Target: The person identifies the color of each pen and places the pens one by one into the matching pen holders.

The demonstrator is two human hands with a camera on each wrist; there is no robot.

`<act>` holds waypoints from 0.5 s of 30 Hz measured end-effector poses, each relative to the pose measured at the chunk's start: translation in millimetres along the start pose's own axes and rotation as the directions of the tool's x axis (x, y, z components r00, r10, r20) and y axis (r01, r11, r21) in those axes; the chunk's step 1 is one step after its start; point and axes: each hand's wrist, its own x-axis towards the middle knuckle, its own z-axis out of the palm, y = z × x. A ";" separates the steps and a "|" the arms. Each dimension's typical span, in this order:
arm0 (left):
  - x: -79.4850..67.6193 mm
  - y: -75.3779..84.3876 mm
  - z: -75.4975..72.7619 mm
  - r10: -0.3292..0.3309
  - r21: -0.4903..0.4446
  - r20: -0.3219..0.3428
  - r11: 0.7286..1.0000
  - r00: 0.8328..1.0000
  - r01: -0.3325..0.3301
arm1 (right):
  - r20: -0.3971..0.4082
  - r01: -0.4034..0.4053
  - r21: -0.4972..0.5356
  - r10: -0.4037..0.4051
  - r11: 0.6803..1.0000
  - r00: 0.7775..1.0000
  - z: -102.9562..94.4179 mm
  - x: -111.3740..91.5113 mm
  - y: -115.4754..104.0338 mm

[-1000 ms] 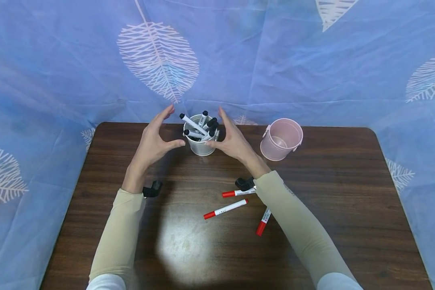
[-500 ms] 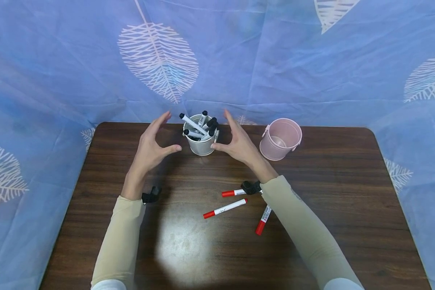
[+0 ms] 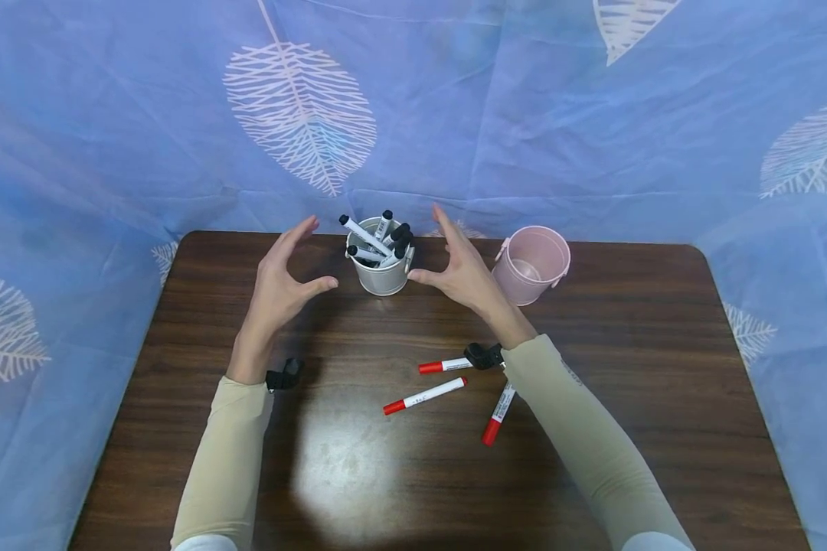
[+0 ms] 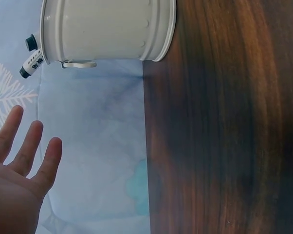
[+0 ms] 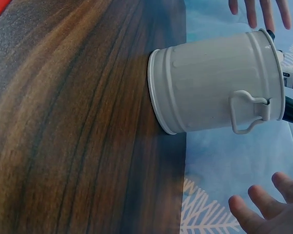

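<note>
Head cam: we look forward-down from above the table, far edge in frame. Wrist cams: we're close, rolled sideways, sharing the white bucket from opposite sides.

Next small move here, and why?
I'd probably bring the right grip down to the fully visible red marker. That grip is open and holds nothing, this marker lies loose and uncovered on the table, black markers fill the white bucket, and the pink bucket shows no markers inside.
</note>
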 end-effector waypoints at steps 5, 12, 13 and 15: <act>-2.6 -0.7 -0.2 -0.002 -0.013 -0.009 1.000 1.000 0.002 | -0.008 0.005 -0.008 -0.005 1.000 1.000 -3.5 -3.2 -2.2; -14.8 20.5 -3.6 -0.008 -0.013 -0.007 1.000 1.000 0.008 | -0.024 0.045 -0.015 -0.045 0.999 0.999 -13.2 -11.3 -7.7; -17.4 23.3 -4.6 -0.007 -0.018 -0.011 1.000 1.000 0.007 | -0.025 0.054 -0.013 -0.055 0.998 0.998 -14.6 -12.7 -8.8; -22.5 26.1 -5.8 -0.012 -0.024 -0.019 1.000 1.000 0.012 | -0.024 0.071 -0.011 -0.071 0.997 0.997 -17.2 -15.8 -10.7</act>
